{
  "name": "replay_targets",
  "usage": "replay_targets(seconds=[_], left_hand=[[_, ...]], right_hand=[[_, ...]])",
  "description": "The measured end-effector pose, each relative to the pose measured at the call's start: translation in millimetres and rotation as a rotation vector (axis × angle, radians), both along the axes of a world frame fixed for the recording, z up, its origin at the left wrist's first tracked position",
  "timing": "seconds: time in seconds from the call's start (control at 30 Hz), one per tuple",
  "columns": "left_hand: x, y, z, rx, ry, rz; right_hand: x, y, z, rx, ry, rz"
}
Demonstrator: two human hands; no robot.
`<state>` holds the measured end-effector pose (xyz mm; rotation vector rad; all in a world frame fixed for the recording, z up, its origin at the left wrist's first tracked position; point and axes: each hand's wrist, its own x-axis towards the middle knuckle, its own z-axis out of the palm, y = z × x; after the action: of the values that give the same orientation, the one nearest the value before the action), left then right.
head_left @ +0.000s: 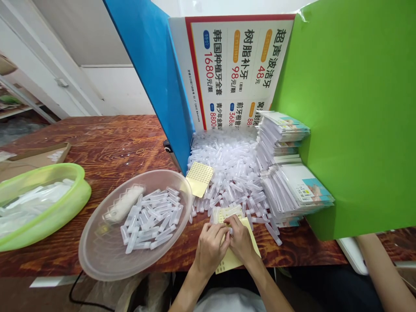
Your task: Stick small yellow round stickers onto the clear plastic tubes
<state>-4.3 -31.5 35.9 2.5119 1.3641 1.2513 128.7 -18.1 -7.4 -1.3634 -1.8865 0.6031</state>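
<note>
My left hand (210,248) and my right hand (239,239) meet at the near table edge, fingers pinched together over a yellow sticker sheet (233,259). Their fingertips close on something small that I cannot make out, possibly a clear tube. A big heap of clear plastic tubes (227,167) lies just beyond the hands. Left of them a clear plastic bowl (97,255) holds several tubes (152,219). A second yellow sticker sheet (199,177) leans on the bowl's far rim.
A green bowl (65,208) with plastic items sits far left on the wooden table (110,143). Stacks of leaflets (289,173) stand right of the heap. Blue (156,69) and green (351,112) boards and a printed poster (234,65) wall in the area. Another person's forearm (383,273) is at lower right.
</note>
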Motion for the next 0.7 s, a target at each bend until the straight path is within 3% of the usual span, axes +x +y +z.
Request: replay_targets(seconds=[0.4,0.7], left_hand=[[-0.9,0.1,-3.7,-0.008,0.064,0.0],[-2.6,0.5,0.8,-0.019,0.103,-0.013]], right_hand=[[2.0,0.8,-3.7,0.083,0.028,-0.049],[5.7,0.5,-20.1,0.128,0.038,-0.119]])
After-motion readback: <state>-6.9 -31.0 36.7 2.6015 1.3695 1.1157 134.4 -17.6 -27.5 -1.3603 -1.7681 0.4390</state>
